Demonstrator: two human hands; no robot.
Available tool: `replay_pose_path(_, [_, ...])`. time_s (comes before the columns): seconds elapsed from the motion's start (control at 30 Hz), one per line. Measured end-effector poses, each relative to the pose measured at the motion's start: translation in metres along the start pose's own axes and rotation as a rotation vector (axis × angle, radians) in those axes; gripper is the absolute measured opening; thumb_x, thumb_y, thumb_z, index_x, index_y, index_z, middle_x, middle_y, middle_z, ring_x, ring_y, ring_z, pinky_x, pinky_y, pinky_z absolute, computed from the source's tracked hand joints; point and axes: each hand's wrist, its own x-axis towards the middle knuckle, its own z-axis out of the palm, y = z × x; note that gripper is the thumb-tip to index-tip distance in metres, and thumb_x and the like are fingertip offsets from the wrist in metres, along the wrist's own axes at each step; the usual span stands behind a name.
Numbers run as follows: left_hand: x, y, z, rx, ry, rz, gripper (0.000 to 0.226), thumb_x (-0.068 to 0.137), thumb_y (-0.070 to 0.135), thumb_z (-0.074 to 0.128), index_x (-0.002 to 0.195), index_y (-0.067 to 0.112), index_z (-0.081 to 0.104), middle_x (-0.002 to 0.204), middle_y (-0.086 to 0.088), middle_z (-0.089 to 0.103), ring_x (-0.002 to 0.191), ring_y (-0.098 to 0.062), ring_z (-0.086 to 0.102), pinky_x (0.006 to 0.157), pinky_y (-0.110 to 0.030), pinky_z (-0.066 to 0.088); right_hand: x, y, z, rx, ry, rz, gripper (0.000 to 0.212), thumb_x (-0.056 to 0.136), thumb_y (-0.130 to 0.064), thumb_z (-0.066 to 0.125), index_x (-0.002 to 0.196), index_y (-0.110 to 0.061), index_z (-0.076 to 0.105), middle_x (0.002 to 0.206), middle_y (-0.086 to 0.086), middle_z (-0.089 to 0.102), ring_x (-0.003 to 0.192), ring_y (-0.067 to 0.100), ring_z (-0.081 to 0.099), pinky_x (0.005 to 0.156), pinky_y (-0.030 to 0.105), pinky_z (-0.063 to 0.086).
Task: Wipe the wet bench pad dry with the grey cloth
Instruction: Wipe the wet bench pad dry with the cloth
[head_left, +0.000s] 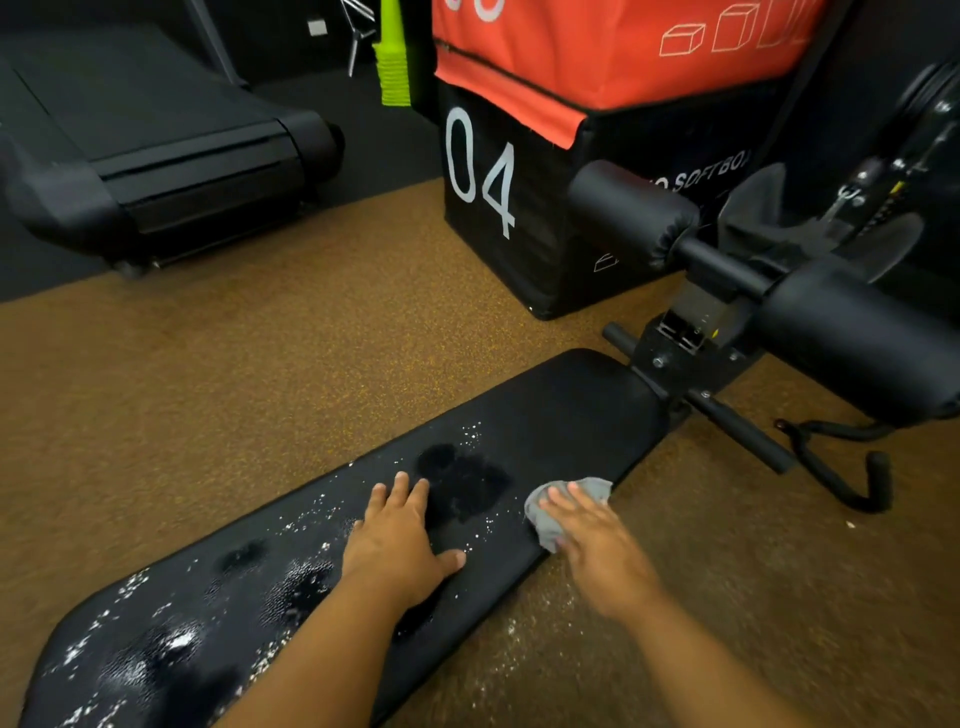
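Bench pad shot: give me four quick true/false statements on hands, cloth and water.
1. The right hand presses the grey cloth near the edge of the bench pad. True.
2. The left hand holds the cloth. False: it lies flat on the pad, with no cloth.
3. The pad is completely dry. False: water droplets dot the near end.
4. A black box marked 04 stands beyond the pad. True.

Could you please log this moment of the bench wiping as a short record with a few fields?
left hand: left hand rests flat, fingers straight, on the bench pad
right hand: right hand presses the grey cloth at the pad's near edge
pad state: droplets across the middle and near end; far end looks dry
floor: brown, droplets beside the pad
nearby: black box marked 04, treadmill
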Motion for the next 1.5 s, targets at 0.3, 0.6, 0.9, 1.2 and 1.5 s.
replay_pose_path(0.3, [0.010, 0.007, 0.013, 0.036, -0.020, -0.075, 0.098, 0.081, 0.052, 0.065, 0.152, 0.021, 0.004, 0.160, 0.001, -0.004, 0.146, -0.024, -0.003, 0.116, -0.046, 0.020, 0.020, -0.035, 0.009, -0.069, -0.034, -0.003, 0.048, 0.100, -0.023, 0.035, 0.147, -0.022, 0.026, 0.157, -0.006, 0.019, 0.145, 0.013, 0.005, 0.113, 0.027, -0.008])
replay_pose_path(0.6, [0.016, 0.013, 0.017, 0.050, -0.016, -0.115, 0.095, 0.082, 0.044, 0.067, 0.151, 0.019, 0.006, 0.160, 0.000, -0.005, 0.146, -0.027, -0.004, 0.115, -0.050, 0.022, 0.093, -0.013, -0.023, 0.207, 0.196, 0.331, 0.046, 0.101, -0.027, 0.035, 0.145, -0.012, 0.033, 0.151, 0.008, 0.034, 0.141, 0.023, 0.025, 0.115, 0.036, 0.017])
replay_pose_path(0.9, [0.023, 0.012, 0.015, 0.057, -0.041, -0.109, 0.094, 0.077, 0.043, 0.073, 0.148, 0.020, 0.014, 0.160, -0.002, -0.001, 0.146, -0.030, 0.000, 0.112, -0.052, 0.028, 0.144, -0.026, 0.006, -0.235, -0.023, 0.082, 0.049, 0.101, -0.036, 0.029, 0.148, -0.029, 0.019, 0.158, -0.006, 0.017, 0.145, 0.019, 0.005, 0.117, 0.049, 0.006])
replay_pose_path(1.2, [0.027, 0.012, 0.014, 0.070, -0.018, -0.104, 0.091, 0.071, 0.044, 0.077, 0.142, 0.022, 0.025, 0.158, -0.001, 0.011, 0.144, -0.029, 0.010, 0.106, -0.051, 0.036, 0.154, -0.083, 0.024, -0.131, -0.187, -0.212, 0.047, 0.100, -0.023, 0.038, 0.146, -0.019, 0.028, 0.156, -0.001, 0.024, 0.145, 0.016, 0.011, 0.116, 0.035, 0.005])
replay_pose_path(1.5, [0.026, 0.012, 0.014, 0.065, -0.019, -0.100, 0.093, 0.071, 0.044, 0.077, 0.144, 0.022, 0.024, 0.158, -0.001, 0.009, 0.145, -0.030, 0.008, 0.106, -0.051, 0.036, 0.162, -0.069, 0.012, -0.259, -0.012, 0.039, 0.045, 0.099, -0.024, 0.040, 0.144, -0.017, 0.032, 0.154, 0.002, 0.027, 0.143, 0.024, 0.014, 0.113, 0.040, 0.018])
